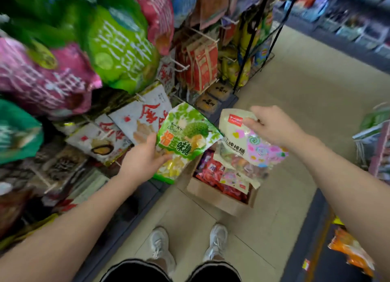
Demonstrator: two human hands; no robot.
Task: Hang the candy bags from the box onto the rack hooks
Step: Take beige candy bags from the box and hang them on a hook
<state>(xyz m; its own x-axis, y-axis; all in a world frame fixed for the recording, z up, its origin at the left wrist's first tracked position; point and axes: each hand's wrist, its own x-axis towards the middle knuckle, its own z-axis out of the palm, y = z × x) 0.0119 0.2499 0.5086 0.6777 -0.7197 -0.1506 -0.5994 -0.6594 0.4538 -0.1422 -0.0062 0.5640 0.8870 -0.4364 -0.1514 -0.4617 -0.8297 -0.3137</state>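
Beige tile floor point(274, 197) is running down a shop aisle, shelving blurring along the far right. Nearest the camera, two white sneakers point(160, 246) are standing on the tiles, black shorts point(137, 271) showing at the bottom edge.

Just ahead of the feet, a cardboard box point(213, 199) is sitting on the floor, open, with red candy packets point(219, 178) lying inside.

Above the box, both bare forearms are reaching forward. Left hand point(145, 157) is gripping the lower left edge of a green durian candy bag point(185, 138), thumb lying on its face, fingers curling behind. Right hand point(272, 125) is pinching the top edge of a pale lollipop bag point(249, 146), which is hanging down over the box, partly hiding its contents. The two bags are sitting side by side, nearly touching.

To the left, the rack point(190, 64) is carrying crowded goods: white snack packs point(139, 121) just behind the durian bag, large pink point(48, 81) and green point(120, 49) bags bulging higher up and nearer the lens, motion-blurred. Farther back, red-and-tan packs point(202, 64) are hanging on white hooks point(179, 63), and a black wire stand point(251, 45) is holding yellow bags.
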